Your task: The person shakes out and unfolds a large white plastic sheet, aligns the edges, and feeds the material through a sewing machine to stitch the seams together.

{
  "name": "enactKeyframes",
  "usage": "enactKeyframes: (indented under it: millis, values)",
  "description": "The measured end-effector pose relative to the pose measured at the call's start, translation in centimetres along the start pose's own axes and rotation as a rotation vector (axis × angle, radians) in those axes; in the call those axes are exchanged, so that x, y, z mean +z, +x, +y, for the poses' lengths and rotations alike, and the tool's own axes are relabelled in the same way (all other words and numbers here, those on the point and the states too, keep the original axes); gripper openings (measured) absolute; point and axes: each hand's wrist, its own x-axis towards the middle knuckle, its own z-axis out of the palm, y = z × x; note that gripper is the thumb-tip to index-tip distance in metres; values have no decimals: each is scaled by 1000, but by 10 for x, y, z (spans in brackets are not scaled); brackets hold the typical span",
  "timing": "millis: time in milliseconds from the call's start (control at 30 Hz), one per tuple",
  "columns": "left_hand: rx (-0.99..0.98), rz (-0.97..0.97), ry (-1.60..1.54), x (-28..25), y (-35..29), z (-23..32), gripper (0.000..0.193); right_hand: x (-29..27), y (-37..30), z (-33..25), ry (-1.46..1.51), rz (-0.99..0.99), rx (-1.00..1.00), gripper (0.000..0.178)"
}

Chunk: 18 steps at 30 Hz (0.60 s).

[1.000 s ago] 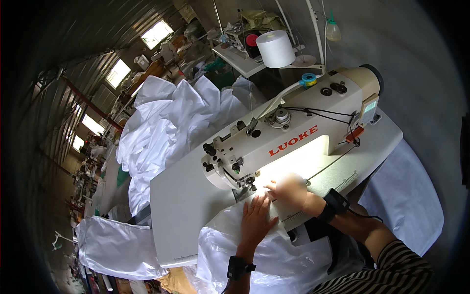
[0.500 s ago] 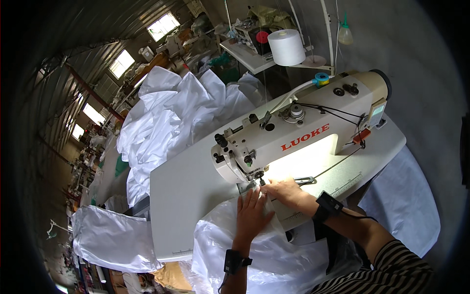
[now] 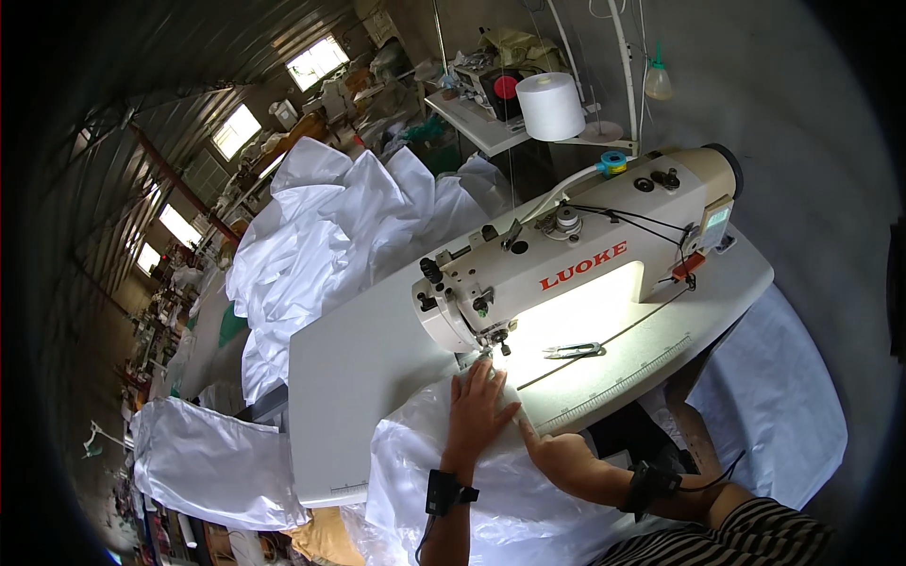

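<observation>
White, slightly see-through fabric [image 3: 415,453] hangs over the front edge of the sewing machine's table and runs up to the needle. My left hand [image 3: 477,410] lies on it with fingers outstretched, their tips just in front of the presser foot [image 3: 497,341]. Close by, my right hand [image 3: 559,459] has its fingers curled and pinches the fabric's right edge, near my left thumb. The sewing machine [image 3: 585,245] has its lamp lit. Beneath its arm rest small thread snips [image 3: 573,351], apart from both hands.
A large heap of white fabric [image 3: 311,255] lies beyond the table [image 3: 349,377]. Another white piece [image 3: 212,462] hangs at its left end. At the right is a pale cloth-covered surface [image 3: 774,387]. A thread cone [image 3: 550,107] stands behind the machine.
My right hand has come away from the needle area, back toward me and down to the fabric's edge. The thread snips now show fully. My left hand stays on the fabric.
</observation>
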Motion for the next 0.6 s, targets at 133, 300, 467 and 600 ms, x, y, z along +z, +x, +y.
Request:
enactKeyframes:
  millis: [133,300,467,600]
  values:
    - [-9,-11,-6,-5,2,1,62,14,0,-8,5,-10,27,68]
    - [-10,-15,-31,-8,2,-1,61,23,8,-17,-68,-27,16,61]
    - [12,-10,-22,-3,5,-12,61,25,15,-24,-43,-8,65,58]
    - [-11,-39,-8,-2,10,-14,59,22,20,-23,-41,-44,63,57]
